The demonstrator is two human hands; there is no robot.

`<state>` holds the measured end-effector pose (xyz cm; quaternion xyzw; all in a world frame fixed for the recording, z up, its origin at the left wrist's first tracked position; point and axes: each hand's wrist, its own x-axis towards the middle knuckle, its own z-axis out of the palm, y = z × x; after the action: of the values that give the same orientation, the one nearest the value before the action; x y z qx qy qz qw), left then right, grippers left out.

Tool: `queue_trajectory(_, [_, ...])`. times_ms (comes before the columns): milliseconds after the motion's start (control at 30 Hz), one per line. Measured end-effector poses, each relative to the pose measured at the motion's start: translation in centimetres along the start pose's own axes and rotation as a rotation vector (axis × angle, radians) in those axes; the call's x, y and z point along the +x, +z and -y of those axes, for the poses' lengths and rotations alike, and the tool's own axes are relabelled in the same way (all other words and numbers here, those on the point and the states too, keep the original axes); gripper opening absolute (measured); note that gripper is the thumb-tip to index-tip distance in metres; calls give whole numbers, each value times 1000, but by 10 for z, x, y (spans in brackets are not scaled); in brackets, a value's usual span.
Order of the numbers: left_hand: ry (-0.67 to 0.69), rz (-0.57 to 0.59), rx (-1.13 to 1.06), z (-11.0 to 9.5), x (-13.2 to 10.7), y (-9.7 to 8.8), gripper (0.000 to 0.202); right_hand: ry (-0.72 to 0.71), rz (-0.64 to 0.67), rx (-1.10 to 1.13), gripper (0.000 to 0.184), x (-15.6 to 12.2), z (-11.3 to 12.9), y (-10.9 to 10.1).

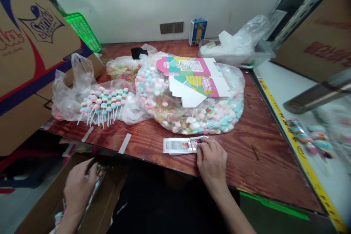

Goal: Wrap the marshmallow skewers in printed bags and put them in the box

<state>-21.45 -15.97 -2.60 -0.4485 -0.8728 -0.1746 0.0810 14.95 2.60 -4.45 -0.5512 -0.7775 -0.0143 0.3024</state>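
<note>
My right hand [211,161] rests on the wooden table [260,153] near its front edge, fingers pinched on the right end of a stack of small flat printed bags [179,145]. My left hand [78,186] is below the table edge, reaching into a cardboard box [106,197], its fingers closed on packed candy sticks [95,182]. Behind the flat bags lies a large clear bag of pastel candies [192,113] with flattened colourful cartons [192,76] on top. A bunch of lollipops on white sticks [104,104] lies on a plastic bag to the left.
A big cardboard box [33,55] stands at the left, a green basket [82,31] behind it. Clear plastic bags [238,45] and a small blue box [197,31] sit by the wall. A conveyor with packed candy [309,135] and yellow edge tape runs along the right.
</note>
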Motion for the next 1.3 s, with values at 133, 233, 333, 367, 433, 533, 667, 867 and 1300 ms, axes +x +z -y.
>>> queue_trajectory(133, [549,15,-485,-136,9,13,27,-55,-96,-90,12,0,5,-1])
queue_trajectory(233, [842,206,-554,-217,7,34,49,-104,-123,-115,11,1,10,-2])
queue_trajectory(333, [867,308,-495,-258,5,54,63,-162,-110,-112,12,3,12,-5])
queue_trajectory(367, [849,331,-484,-264,5,60,63,-178,-106,-114,13,4,10,-7])
queue_trajectory(433, [804,373,-481,-267,7,67,61,-192,-111,-143,15,7,3,-13])
queue_trajectory(533, [747,415,-508,-264,12,71,59,-149,-180,-256,12,12,-18,-30])
queue_trajectory(667, [677,452,-641,-263,11,67,52,-46,-311,-295,10,14,-41,-60])
queue_trajectory(867, [193,1086,-1498,-297,-16,47,45,43,-379,-25,10,12,-18,-91])
queue_trajectory(1300, [-486,1141,-2048,-330,-23,34,25,856,-20,1344,34,-3,-5,-78])
